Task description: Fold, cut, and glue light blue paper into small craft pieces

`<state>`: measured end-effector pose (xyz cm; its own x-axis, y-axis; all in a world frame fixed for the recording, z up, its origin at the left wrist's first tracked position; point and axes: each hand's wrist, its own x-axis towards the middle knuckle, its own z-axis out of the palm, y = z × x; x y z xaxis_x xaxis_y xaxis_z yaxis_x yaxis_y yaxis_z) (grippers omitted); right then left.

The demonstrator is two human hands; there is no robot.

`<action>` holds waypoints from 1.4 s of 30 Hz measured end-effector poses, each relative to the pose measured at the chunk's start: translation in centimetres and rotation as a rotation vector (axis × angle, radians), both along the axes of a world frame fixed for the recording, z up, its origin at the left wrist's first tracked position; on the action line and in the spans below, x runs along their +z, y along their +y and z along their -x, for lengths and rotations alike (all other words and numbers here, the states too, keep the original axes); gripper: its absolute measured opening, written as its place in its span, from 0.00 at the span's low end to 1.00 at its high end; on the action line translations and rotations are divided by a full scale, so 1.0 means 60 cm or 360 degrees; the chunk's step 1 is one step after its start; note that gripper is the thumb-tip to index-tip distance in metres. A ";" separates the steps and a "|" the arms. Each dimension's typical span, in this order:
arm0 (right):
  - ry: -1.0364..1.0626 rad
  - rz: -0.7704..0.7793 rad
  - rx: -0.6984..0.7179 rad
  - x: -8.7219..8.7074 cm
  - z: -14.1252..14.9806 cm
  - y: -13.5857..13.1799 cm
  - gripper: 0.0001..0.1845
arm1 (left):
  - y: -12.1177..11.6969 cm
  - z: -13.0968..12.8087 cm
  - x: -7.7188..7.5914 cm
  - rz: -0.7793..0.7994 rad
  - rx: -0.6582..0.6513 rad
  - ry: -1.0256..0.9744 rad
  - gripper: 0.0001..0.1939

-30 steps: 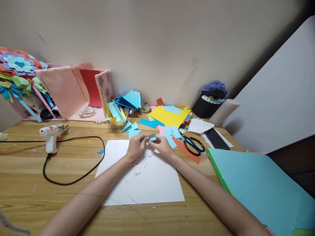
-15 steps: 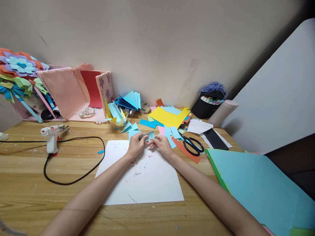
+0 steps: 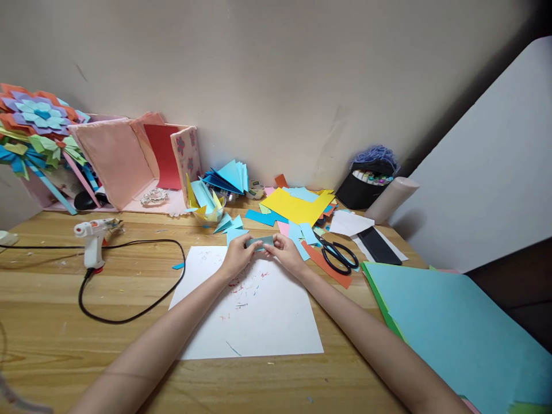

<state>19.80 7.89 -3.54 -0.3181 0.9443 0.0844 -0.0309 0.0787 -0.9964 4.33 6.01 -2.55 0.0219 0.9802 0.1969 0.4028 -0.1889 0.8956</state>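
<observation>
A small strip of light blue paper (image 3: 260,242) is held between both hands, above the far edge of a white sheet (image 3: 259,322) marked with coloured smudges. My left hand (image 3: 238,253) is closed on the strip's left end, thumb on the near side. At its right end, my right hand (image 3: 282,251) pinches the same strip with thumb and fingers. Just beyond my hands lie folded light blue paper pieces (image 3: 233,223). Black-handled scissors (image 3: 338,256) rest to the right of my right hand, partly over an orange paper strip (image 3: 325,264).
A glue gun (image 3: 92,241) stands at left, its black cord looping toward the sheet. Yellow paper (image 3: 293,205) and scraps lie at the back. A pink box (image 3: 116,164), marker holder (image 3: 362,187), dark phone-like slab (image 3: 379,246) and blue paper stack (image 3: 457,322) surround the work area.
The blue strip has turned flatter toward me, showing its broad face. My right fingers have shifted up onto its right end. The view has moved slightly.
</observation>
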 end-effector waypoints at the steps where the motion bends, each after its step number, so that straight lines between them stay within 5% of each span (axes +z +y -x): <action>1: 0.0000 -0.0010 -0.0042 0.000 0.000 0.000 0.15 | 0.002 0.000 -0.002 0.0023 0.0012 -0.0054 0.13; 8: 0.0046 -0.0077 -0.0112 0.002 -0.003 0.002 0.12 | 0.008 0.000 -0.012 0.0166 -0.0241 -0.0310 0.15; 14: 0.0059 -0.0033 -0.0082 -0.003 0.001 0.002 0.11 | 0.004 -0.005 -0.005 0.0167 -0.0161 -0.0371 0.14; 21: 0.0100 -0.0011 -0.0106 -0.006 0.003 0.007 0.11 | 0.009 -0.007 -0.012 0.0254 -0.0353 -0.0629 0.17; 25: 0.0057 -0.0025 -0.0097 -0.001 0.001 0.006 0.12 | 0.011 -0.003 -0.013 0.0287 -0.0268 -0.0619 0.21; 31: -0.0111 0.0005 0.0252 0.003 0.003 -0.005 0.13 | 0.014 0.005 -0.012 0.0276 -0.0078 -0.0585 0.21; 35: -0.0175 -0.0133 0.0111 0.005 0.001 -0.010 0.12 | 0.009 0.001 -0.014 0.0320 -0.0210 -0.0500 0.20; 42: -0.0381 -0.0691 -0.0468 0.012 -0.002 -0.017 0.09 | 0.009 0.006 -0.001 0.0358 -0.0228 -0.0534 0.20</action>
